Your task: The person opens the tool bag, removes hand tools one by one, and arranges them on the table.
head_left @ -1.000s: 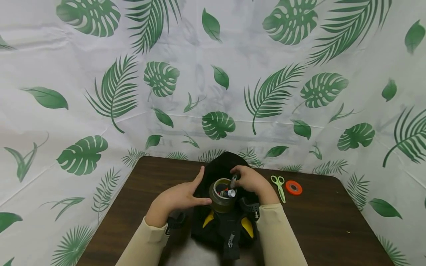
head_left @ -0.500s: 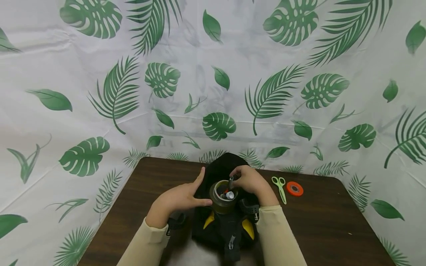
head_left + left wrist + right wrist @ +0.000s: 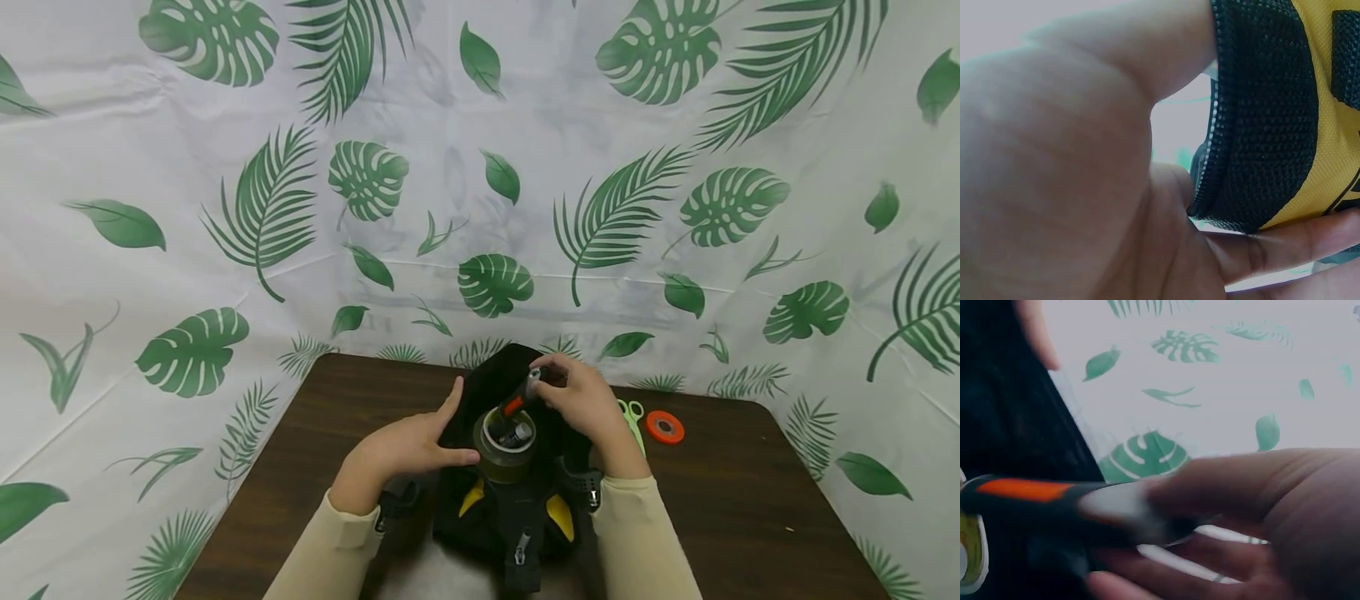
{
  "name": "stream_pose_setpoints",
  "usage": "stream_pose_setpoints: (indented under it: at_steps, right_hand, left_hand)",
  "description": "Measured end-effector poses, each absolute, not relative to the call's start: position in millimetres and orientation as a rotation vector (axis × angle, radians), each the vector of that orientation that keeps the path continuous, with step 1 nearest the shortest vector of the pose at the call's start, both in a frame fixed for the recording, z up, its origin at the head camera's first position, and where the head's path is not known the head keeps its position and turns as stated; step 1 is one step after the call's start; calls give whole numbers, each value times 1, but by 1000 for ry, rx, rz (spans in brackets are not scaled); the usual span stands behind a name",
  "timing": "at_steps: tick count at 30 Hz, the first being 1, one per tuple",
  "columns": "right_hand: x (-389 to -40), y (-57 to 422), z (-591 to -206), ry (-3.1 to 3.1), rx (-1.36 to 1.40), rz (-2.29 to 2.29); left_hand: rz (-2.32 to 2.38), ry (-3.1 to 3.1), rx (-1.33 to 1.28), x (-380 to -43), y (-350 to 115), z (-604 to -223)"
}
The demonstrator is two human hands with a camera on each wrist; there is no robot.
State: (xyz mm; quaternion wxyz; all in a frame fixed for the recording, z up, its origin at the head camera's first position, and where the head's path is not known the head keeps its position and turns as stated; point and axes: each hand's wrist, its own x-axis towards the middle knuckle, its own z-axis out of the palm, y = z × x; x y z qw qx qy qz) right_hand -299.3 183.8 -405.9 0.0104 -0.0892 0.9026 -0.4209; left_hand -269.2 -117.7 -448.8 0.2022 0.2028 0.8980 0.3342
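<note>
Tool (image 3: 514, 405), black and orange, slants between our hands in the head view, its lower end at the mouth of a round container (image 3: 504, 471). Our right hand (image 3: 583, 400) pinches its upper end; our left hand (image 3: 401, 450), stretched out straight, rests against the bag (image 3: 487, 371). Left wrist shows us webbing (image 3: 1266, 125) up close. Right wrist reveals fingers (image 3: 1229, 550) hidden from above.

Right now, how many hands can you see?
2: the left hand at the black-and-yellow bag, and the right hand holding a black-and-orange object by its silvery end.
</note>
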Motion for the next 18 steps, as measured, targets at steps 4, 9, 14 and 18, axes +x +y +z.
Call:
stream_pose_setpoints:
  at_steps: [4,9,14,18]
  right_hand:
    - [-294,192,-405,2807,-133,-1617]
    - [-291,203,-410,2916,-69,-1793]
    - [-286,211,-418,3013,-74,-2010]
    - [-283,220,-426,3046,-207,-2192]
  left_hand:
    - [933,2508,575,-270,-118,-450]
    - [926,2507,577,-270,-118,-450]
    - [925,2504,570,-269,-118,-449]
    - [928,2505,577,-269,-117,-449]
